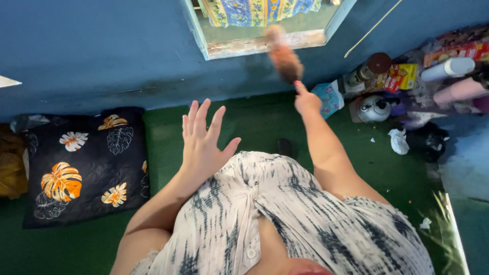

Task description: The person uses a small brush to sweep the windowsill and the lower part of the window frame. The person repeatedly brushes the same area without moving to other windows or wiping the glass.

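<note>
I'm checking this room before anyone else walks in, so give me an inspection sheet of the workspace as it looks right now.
Surface: green floor covering, with scraps of white litter at the right.
Job's things: brown duster, blurred, raised against the blue wall just below the window sill.
Clutter: dark leaf-print cushion on the floor at left; metal kettle, jar with brown lid, cartons and bottles piled at right; crumpled white paper.
Grippers: right hand closed on the duster's handle; left hand open, fingers spread, holding nothing.
Cables: a thin cord slanting across the wall.
Surroundings: patterned cloth hanging in the window opening.
</note>
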